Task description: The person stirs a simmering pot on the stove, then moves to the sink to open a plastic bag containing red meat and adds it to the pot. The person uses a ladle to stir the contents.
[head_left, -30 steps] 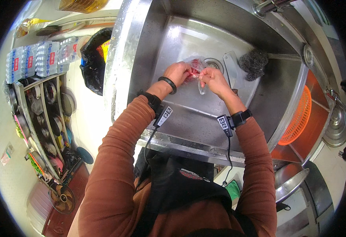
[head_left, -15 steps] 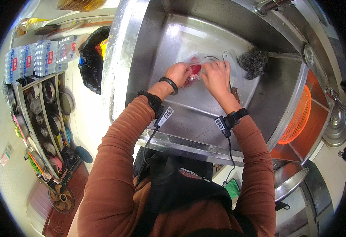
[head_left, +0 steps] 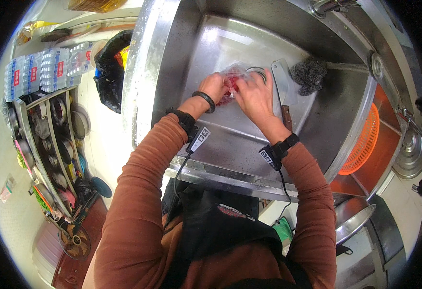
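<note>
Inside the metal sink [head_left: 230, 132], both hands are on a clear plastic bag [head_left: 240, 67] with red contents that look like raw meat [head_left: 231, 79]. My left hand [head_left: 213, 87] is closed on the bag's left side. From the right, my right hand [head_left: 256, 98] pinches the plastic near its middle, the index finger raised. A cleaver [head_left: 282, 79] with a brown wooden handle lies on the sink floor just right of my right hand. Behind that hand shows part of a round, thin-rimmed object [head_left: 256, 72], mostly hidden.
A dark scouring pad of wire mesh [head_left: 309, 76] lies beyond the cleaver. A tap [head_left: 333, 6] sits at the sink's far edge. Right of the sink stands an orange plastic basket [head_left: 363, 139]. At left are a black-bagged bin [head_left: 110, 79] and a rack with bottled-water packs [head_left: 54, 70].
My right hand has shifted left and slightly nearer, away from the cleaver, whose blade and handle show more. The plastic bag is bunched more between my hands.
</note>
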The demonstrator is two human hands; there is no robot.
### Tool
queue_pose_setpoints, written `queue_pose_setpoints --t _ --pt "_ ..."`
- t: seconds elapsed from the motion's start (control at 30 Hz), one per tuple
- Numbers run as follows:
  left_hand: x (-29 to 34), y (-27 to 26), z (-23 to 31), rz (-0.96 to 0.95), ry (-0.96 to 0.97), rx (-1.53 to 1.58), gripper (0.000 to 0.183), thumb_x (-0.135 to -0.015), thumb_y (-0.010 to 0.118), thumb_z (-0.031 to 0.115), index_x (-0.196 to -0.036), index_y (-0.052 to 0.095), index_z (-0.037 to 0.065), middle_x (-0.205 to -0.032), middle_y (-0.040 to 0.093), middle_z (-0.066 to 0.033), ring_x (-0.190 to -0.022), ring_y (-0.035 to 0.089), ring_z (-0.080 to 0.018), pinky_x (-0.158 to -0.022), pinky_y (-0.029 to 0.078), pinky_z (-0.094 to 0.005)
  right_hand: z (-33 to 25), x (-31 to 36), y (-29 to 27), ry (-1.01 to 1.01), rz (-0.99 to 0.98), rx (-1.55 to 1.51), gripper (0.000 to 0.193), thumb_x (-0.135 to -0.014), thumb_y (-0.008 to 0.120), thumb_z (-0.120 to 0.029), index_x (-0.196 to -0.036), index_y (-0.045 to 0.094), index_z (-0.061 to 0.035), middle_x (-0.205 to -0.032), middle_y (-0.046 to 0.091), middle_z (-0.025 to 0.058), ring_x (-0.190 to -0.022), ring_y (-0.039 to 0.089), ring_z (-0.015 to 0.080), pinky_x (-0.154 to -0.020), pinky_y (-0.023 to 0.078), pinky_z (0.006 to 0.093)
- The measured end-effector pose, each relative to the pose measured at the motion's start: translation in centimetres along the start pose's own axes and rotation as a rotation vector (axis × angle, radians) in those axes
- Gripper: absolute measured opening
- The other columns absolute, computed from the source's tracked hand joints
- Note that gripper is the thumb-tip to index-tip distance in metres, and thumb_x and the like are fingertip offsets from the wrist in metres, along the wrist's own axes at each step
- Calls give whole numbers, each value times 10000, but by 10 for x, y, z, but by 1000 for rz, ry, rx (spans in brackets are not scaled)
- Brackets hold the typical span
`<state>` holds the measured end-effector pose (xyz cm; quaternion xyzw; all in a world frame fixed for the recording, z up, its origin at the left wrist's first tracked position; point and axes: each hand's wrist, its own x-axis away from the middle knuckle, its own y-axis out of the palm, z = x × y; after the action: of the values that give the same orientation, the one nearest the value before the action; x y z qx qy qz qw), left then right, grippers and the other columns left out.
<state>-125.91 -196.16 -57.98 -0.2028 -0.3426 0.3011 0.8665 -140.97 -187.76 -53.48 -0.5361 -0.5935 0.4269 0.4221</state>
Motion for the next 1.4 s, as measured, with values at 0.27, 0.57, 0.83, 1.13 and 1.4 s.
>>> queue_pose_setpoints --t 0.27,0.57,0.83,1.13,1.4 --pt "1 0 1 101 80 -113 125 -850 663 146 -920 716 57 -729 687 -143 -647 684 -216 -609 520 -361 12 -7 27 194 -49 -256 146 -808 681 -263 -871 703 -133 -787 685 72 -918 642 238 -1068 267 520" --pt "1 -2 5 -11 27 17 158 -816 709 188 -935 726 86 -822 703 -137 -742 676 -246 -680 522 -358 32 -6 38 512 -240 -742 231 -878 570 -262 -798 711 -98 -722 705 47 -779 672 281 -849 467 417" --pt "-3 0 3 -23 8 34 169 -817 679 215 -908 722 80 -869 682 -191 -821 655 -361 -730 512 -429 30 -9 40 567 -251 -694 162 -848 589 -211 -886 713 -114 -753 703 66 -831 665 276 -929 422 423" --pt "-4 0 3 -33 24 -52 194 -839 681 221 -909 707 42 -817 686 -176 -728 670 -306 -679 511 -383 19 -7 14 -102 133 -199 87 -766 697 -161 -853 692 -169 -851 665 5 -960 583 211 -1067 293 491" --pt "-4 -2 2 -21 39 -41 183 -822 692 222 -849 704 41 -808 673 -173 -727 652 -314 -672 505 -391 27 -4 24 97 0 -451 18 -788 673 -157 -784 656 -151 -799 656 26 -881 600 229 -1056 282 501"
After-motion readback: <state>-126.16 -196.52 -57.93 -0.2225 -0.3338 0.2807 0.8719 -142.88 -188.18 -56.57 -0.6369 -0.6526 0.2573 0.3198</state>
